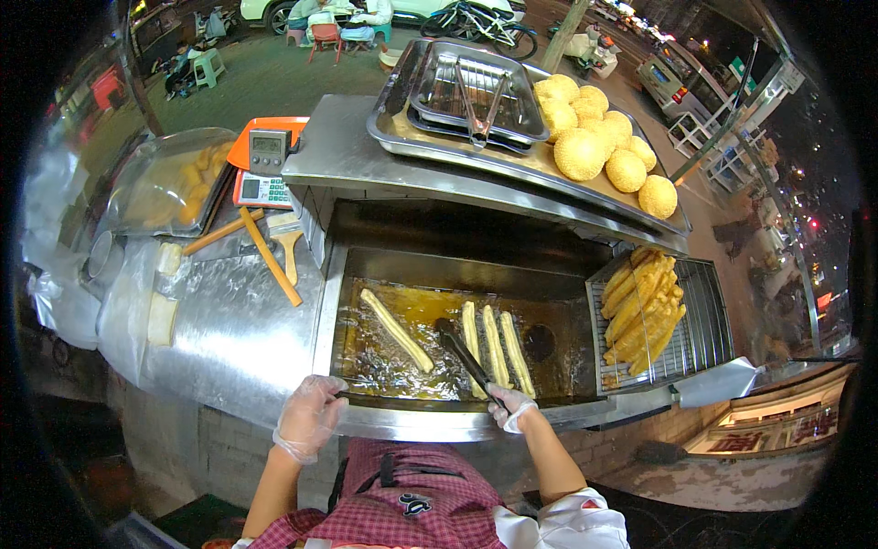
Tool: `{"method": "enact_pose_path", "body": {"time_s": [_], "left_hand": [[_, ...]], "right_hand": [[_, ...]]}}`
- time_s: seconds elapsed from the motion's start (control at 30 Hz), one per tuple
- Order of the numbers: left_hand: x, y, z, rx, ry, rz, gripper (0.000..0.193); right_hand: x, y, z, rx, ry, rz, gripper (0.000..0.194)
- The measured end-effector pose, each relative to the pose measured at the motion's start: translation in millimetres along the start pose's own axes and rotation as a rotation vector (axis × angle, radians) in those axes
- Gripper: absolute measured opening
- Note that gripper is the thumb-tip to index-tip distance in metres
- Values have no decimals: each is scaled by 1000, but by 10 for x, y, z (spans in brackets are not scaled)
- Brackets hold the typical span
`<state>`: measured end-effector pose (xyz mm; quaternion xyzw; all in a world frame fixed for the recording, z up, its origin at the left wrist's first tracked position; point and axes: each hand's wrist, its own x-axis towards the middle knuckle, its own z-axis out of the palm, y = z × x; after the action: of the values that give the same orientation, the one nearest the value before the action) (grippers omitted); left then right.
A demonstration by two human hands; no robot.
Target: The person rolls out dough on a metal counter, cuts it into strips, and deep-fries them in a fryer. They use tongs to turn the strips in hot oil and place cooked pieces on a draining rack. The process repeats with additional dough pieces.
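My right hand (509,406), in a clear plastic glove, grips dark tongs (466,353) whose tips reach into the oil of a steel fryer (439,271). Three pale dough sticks (492,346) float side by side just right of the tongs. Another dough stick (396,331) lies slanted in the oil on the left. My left hand (312,417), also gloved, is at the fryer's front left edge, fingers curled, with nothing seen in it. Browned fried dough sticks (645,309) are piled in a wire rack (703,322) on the fryer's right.
On the left worktop (233,343) lie wooden rolling pins (271,257), a brush (288,250) and dough pieces (162,319), near a scale (264,189). The raised steel shelf (384,168) behind the fryer bears trays and sesame balls (579,154). People sit beyond.
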<state>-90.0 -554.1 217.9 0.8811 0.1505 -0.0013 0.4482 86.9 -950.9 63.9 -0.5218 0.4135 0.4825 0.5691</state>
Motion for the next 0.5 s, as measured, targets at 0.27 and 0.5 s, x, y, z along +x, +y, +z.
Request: {"method": "enact_pose_path", "body": {"time_s": [0.27,0.5], "left_hand": [[-122,-130,-38,95,71,-18,29],[-52,-59,-14,57,63,1,29]], "right_hand": [[27,-85,287,161,-66,-8,17],[-243,41,34,142,-204,-62,20]]}}
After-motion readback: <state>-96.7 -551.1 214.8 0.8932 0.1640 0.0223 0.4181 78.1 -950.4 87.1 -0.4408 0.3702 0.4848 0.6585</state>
